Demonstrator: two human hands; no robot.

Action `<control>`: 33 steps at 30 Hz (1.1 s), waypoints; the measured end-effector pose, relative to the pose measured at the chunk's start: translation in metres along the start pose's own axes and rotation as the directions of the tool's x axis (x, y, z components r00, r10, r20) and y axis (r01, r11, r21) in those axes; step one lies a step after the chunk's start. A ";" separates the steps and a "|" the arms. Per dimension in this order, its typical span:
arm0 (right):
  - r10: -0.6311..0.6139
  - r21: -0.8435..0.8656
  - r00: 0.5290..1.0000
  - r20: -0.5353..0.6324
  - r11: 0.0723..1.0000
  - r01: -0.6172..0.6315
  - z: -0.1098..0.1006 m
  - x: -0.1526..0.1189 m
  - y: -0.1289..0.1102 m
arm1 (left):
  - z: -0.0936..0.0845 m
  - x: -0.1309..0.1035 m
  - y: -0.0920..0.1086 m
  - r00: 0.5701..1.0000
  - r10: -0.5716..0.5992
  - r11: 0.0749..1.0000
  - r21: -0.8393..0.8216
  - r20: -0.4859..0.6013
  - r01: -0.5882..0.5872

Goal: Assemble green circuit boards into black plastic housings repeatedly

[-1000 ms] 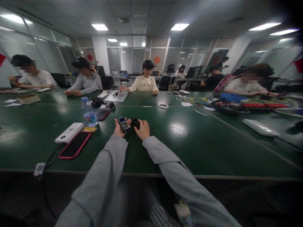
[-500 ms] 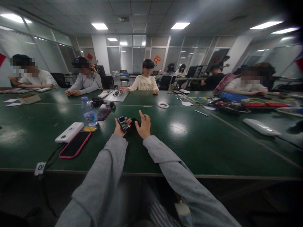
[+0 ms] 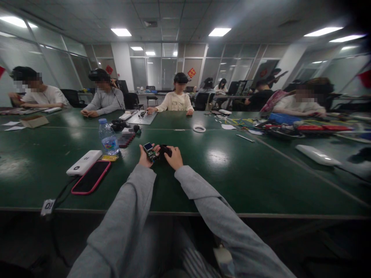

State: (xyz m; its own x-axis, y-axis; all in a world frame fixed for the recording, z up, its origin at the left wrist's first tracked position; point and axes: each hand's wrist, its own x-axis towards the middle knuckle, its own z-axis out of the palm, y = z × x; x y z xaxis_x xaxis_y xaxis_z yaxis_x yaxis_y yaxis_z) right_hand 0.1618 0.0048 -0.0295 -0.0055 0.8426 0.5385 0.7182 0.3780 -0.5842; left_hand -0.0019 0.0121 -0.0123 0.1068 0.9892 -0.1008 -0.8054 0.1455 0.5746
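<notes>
My left hand (image 3: 144,157) holds a small circuit board (image 3: 151,153) with a little screen, tilted up towards me. Its fingers come round the board's far side. Just to the right, my right hand (image 3: 174,156) has its fingers curled over a small black object (image 3: 165,150), whose kind I cannot make out. This object sits close beside the board, and the fingers cover part of it. Both hands are above the middle of the green table (image 3: 203,185).
Left of my hands are a water bottle (image 3: 108,137), a white power bank (image 3: 84,162) with a cable and a pink-edged phone (image 3: 91,177). A white ring (image 3: 199,129) and a pen (image 3: 245,138) lie further off. Several people sit around, one directly across (image 3: 176,102).
My right hand's raised, spread fingers have come down and closed over the black object. My left hand still holds the circuit board in nearly the same place.
</notes>
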 end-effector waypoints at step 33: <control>0.184 -0.023 0.981 -0.054 0.982 -0.185 -0.010 0.015 0.020 | 0.005 -0.005 0.002 0.999 -0.009 1.000 0.003 -0.039 0.009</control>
State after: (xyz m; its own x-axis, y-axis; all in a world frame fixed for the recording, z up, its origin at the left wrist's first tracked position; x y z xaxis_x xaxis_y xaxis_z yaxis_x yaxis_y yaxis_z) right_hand 0.1828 0.0210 -0.0274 0.1643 0.8759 0.4537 0.7229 0.2060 -0.6595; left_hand -0.0015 0.0078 -0.0063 0.0908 0.9863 -0.1375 -0.8028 0.1542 0.5759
